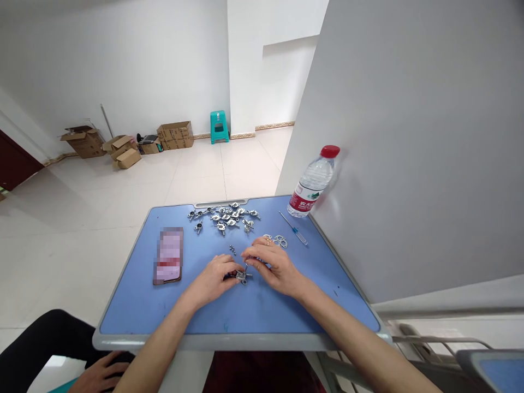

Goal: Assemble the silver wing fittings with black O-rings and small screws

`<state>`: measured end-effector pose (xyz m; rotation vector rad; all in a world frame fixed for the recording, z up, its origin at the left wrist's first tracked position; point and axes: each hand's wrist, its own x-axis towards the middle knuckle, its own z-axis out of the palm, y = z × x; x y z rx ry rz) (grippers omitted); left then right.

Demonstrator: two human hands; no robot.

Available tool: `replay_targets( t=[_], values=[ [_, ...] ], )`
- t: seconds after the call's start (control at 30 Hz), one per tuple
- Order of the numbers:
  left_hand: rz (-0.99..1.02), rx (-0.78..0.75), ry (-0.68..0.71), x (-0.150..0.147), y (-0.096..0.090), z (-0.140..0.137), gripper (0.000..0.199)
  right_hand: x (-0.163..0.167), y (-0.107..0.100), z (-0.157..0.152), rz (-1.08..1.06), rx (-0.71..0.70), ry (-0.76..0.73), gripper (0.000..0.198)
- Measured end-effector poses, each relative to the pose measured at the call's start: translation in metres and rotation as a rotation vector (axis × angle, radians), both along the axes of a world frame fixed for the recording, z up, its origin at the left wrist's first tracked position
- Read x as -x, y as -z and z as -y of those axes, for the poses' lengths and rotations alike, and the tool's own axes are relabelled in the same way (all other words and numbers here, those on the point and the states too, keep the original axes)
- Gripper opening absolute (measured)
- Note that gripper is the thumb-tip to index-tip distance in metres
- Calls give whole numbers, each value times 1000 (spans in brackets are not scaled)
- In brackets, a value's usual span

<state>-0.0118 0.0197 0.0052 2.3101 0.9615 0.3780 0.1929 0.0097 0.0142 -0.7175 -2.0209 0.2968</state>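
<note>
in the head view, a small silver metal fitting with projecting prongs (241,277) sits between the hands on the blue table with a grey rim (135,311). the left hand (213,278) pinches it from the left; the right hand (272,266) has thumb and fingers curled close together just above it, and i cannot tell whether they grip anything. the piece looks mid-work, i judge. a cluster of similar silver metal fittings (233,215) lies beyond it; whether those are finished or waiting cannot be told. small dark metal pieces (232,250) just beyond it and flat pale metal plates with holes (280,240) beyond it to the right lie loose, suggesting work is left. a clear plastic bottle with a red cap (311,184), well beyond the fitting to the right, appears to hold clear liquid. brown cardboard boxes (176,136) stand far beyond it to the left; one holds dark items (148,140), the other contents are unclear.
</note>
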Motion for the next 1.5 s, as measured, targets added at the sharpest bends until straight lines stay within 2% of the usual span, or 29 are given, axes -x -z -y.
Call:
replay_targets(
  t=[0.37, 0.5, 0.6, 0.67, 0.73, 0.83, 0.93, 1.1, 1.2, 1.27, 1.37, 1.5],
  values=[
    [15, -49, 22, 0, 5, -1, 15, 7, -1, 0, -9, -64, 34, 20],
    [11, -24, 16, 0, 1, 1, 17, 5, 1, 1, -51, -7, 51, 18],
    [56, 29, 8, 4, -6, 0, 17, 2, 1, 1, -209, 75, 128, 10],
    [130, 50, -79, 9, -11, -1, 18, 0, 1, 0, -322, 120, 207, 8],
    [160, 13, -266, 15, -17, -5, 21, -1, 0, -1, -393, 143, 283, 9],
    [86, -82, -549, 22, -21, -14, 20, -2, 2, -2, -419, 152, 358, 11],
    [-11, -118, -686, 24, -20, -28, 19, -1, 3, -3, -409, 142, 368, 11],
    [-160, -111, -760, 19, -10, -53, 10, -1, 0, 0, -386, 102, 325, 11],
    [-184, -110, -747, 13, -4, -62, 24, -2, -2, 1, -379, 90, 317, 12],
    [-176, -127, -741, 12, -3, -65, 25, -2, -3, 1, -374, 90, 311, 12],
    [-167, -174, -753, 15, -7, -64, 20, -2, -1, 0, -366, 92, 306, 12],
    [-200, -259, -775, 25, -20, -64, 35, -2, 2, -1, -354, 82, 308, 11]
  ],
)
